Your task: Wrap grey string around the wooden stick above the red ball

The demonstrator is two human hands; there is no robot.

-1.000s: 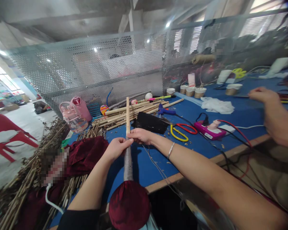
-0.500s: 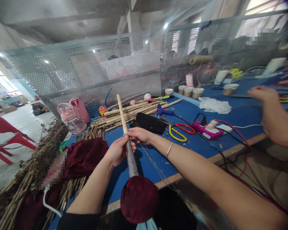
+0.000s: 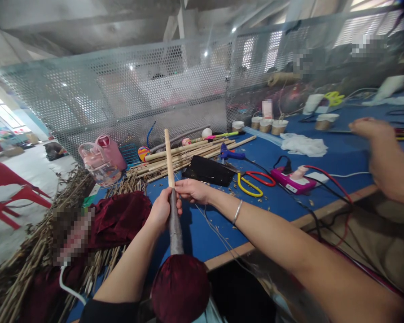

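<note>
My left hand is closed around a wooden stick whose near half is wrapped in a grey covering. At the near end of the stick sits a round ball covered in dark red velvet, close to my body. Just right of the stick, where bare wood meets the grey wrap, my right hand is pinched shut. Thin grey strands trail from below it toward the table edge; the fingertips seem to hold one, though that spot is partly hidden.
On the blue table lie red-and-yellow-handled scissors, a blue glue gun, a black pad, wooden sticks and a purple power strip. Dark red cloth and dried stems lie left. A co-worker's hand is at right.
The stick has swung more upright, and its velvet ball has moved left and down. My left hand has closed further round the wrap, while my right hand has shifted slightly left.
</note>
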